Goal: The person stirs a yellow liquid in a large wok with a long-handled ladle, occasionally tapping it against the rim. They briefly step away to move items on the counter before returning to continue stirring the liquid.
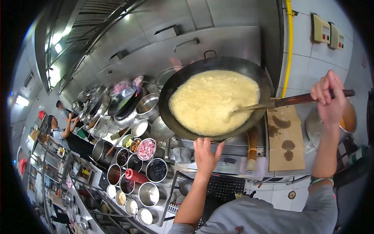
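Note:
A large black wok (177, 84) holds a wide pool of pale yellow foamy batter (212, 101). My right hand (329, 99) is closed around the wooden handle of a long ladle (288, 100), whose bowl end lies sunk in the batter. My left hand (206, 156) reaches up to the wok's near rim, fingers spread against its underside edge. The wok tilts toward me over the steel stove.
Left of the wok stand several steel bowls of ingredients, one with pink chopped meat (146, 149), plus a red bottle (136, 176). A stained cardboard sheet (285, 138) lies right of the wok beside a pot (348, 121). A person (62, 130) works at the far left.

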{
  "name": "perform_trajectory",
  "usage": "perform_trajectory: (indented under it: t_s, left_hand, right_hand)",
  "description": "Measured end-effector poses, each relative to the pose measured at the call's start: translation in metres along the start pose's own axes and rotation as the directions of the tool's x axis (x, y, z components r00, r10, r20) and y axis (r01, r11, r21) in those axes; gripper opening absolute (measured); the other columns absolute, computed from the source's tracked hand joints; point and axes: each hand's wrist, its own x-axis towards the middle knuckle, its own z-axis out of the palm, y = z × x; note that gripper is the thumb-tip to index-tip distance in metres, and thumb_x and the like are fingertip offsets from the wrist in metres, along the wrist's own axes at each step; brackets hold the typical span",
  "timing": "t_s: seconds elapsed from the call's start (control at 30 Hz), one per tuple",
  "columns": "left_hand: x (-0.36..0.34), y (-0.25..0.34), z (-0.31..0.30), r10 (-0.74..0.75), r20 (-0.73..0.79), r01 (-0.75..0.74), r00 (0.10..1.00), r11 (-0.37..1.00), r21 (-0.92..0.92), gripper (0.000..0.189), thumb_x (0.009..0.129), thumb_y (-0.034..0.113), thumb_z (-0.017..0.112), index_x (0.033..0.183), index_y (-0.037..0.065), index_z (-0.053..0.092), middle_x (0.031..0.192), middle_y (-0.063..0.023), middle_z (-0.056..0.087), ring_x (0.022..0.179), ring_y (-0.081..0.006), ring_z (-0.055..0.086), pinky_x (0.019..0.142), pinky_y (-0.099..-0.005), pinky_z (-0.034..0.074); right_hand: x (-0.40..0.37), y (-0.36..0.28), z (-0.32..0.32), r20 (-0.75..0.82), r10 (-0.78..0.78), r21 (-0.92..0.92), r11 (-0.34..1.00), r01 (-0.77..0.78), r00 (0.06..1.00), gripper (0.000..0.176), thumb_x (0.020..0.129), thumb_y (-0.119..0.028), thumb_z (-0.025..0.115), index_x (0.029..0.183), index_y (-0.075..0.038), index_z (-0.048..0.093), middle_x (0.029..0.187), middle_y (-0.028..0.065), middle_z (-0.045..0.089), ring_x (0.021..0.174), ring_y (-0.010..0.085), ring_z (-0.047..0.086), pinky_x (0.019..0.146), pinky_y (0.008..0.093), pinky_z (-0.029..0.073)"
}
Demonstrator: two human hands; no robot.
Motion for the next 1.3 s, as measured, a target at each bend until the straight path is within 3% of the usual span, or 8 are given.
perform_trajectory:
  t_s: [0.4, 0.47, 0.53, 0.6, 0.73, 0.97, 1.23, 1.3]
  left_hand:
    - [0.014, 0.013, -0.004, -0.009, 0.107, 0.003, 0.994, 0.999, 0.054, 0.026, 0.083, 0.017, 0.077, 0.096, 0.002, 0.06, 0.091, -0.016, 0.056, 0.088, -0.0373, 0.051, 0.077, -0.0452, 0.043]
    - [0.013, 0.012, -0.003, 0.008, 0.091, -0.012, 0.996, 0.999, 0.045, 0.023, 0.084, 0.016, 0.076, 0.095, 0.003, 0.06, 0.091, -0.0161, 0.057, 0.088, -0.037, 0.05, 0.077, -0.0448, 0.042]
    - [0.01, 0.009, -0.002, 0.007, 0.088, -0.012, 0.996, 0.999, 0.051, 0.023, 0.083, 0.015, 0.076, 0.094, 0.003, 0.06, 0.09, -0.0158, 0.057, 0.086, -0.037, 0.051, 0.076, -0.0449, 0.042]
    - [0.01, 0.007, -0.001, 0.017, 0.084, -0.021, 0.996, 0.998, 0.052, 0.024, 0.083, 0.015, 0.076, 0.094, 0.003, 0.059, 0.09, -0.0156, 0.056, 0.085, -0.037, 0.051, 0.076, -0.0451, 0.042]
    - [0.01, 0.007, -0.003, 0.034, 0.082, -0.038, 0.996, 0.998, 0.054, 0.024, 0.083, 0.015, 0.076, 0.094, 0.002, 0.059, 0.088, -0.0154, 0.056, 0.083, -0.0373, 0.051, 0.075, -0.0453, 0.041]
    - [0.017, 0.017, -0.008, -0.08, 0.202, 0.052, 0.976, 0.989, 0.142, 0.023, 0.085, 0.021, 0.073, 0.087, 0.0, 0.062, 0.087, -0.0182, 0.058, 0.086, -0.0375, 0.054, 0.077, -0.0456, 0.044]
    - [0.007, 0.017, -0.008, -0.096, 0.116, 0.085, 0.989, 0.991, 0.102, 0.024, 0.086, 0.024, 0.073, 0.084, 0.002, 0.061, 0.088, -0.0178, 0.058, 0.086, -0.0383, 0.053, 0.076, -0.0471, 0.044]
    - [0.006, 0.017, -0.01, -0.122, 0.131, 0.109, 0.984, 0.989, 0.104, 0.027, 0.086, 0.026, 0.073, 0.084, 0.003, 0.061, 0.088, -0.0172, 0.058, 0.086, -0.038, 0.053, 0.074, -0.0475, 0.044]
  right_hand:
    - [-0.056, 0.17, 0.051, -0.14, -0.132, 0.114, 0.982, 0.148, 0.981, 0.035, 0.105, -0.02, 0.043, 0.073, -0.007, 0.044, 0.054, -0.0019, 0.034, 0.047, 0.011, 0.031, 0.051, 0.03, 0.034]
    - [-0.076, 0.199, 0.059, -0.023, -0.148, 0.124, 0.981, 0.15, 0.989, 0.032, 0.103, -0.015, 0.045, 0.073, -0.004, 0.047, 0.057, 0.0011, 0.042, 0.051, 0.0122, 0.038, 0.051, 0.0303, 0.037]
    - [-0.09, 0.209, 0.073, 0.08, -0.184, -0.149, 0.97, 0.194, 0.98, 0.026, 0.098, -0.006, 0.049, 0.073, 0.0, 0.05, 0.062, 0.0064, 0.05, 0.055, 0.0166, 0.047, 0.052, 0.0315, 0.039]
    - [-0.094, 0.227, 0.086, 0.233, -0.277, -0.156, 0.935, 0.317, 0.932, 0.02, 0.092, 0.002, 0.052, 0.072, 0.003, 0.052, 0.068, 0.0101, 0.054, 0.058, 0.0214, 0.052, 0.054, 0.0333, 0.041]
    - [-0.087, 0.243, 0.099, 0.407, -0.373, -0.227, 0.843, 0.487, 0.834, 0.019, 0.083, 0.008, 0.057, 0.068, 0.001, 0.049, 0.066, 0.0122, 0.048, 0.059, 0.0281, 0.048, 0.055, 0.0363, 0.038]
    - [-0.067, 0.229, 0.062, 0.317, -0.223, -0.338, 0.881, 0.33, 0.922, 0.021, 0.091, -0.001, 0.055, 0.07, 0.001, 0.053, 0.064, 0.0121, 0.048, 0.056, 0.025, 0.05, 0.055, 0.0349, 0.041]
    - [-0.059, 0.138, 0.024, 0.245, -0.028, -0.545, 0.823, 0.162, 0.969, 0.035, 0.101, -0.023, 0.05, 0.076, 0.0, 0.057, 0.066, 0.0058, 0.053, 0.058, 0.0135, 0.048, 0.056, 0.0288, 0.04]
    - [-0.054, 0.103, 0.026, 0.215, 0.042, -0.609, 0.787, 0.1, 0.976, 0.034, 0.1, -0.019, 0.052, 0.073, 0.0, 0.057, 0.063, 0.0074, 0.052, 0.059, 0.016, 0.051, 0.057, 0.0314, 0.04]
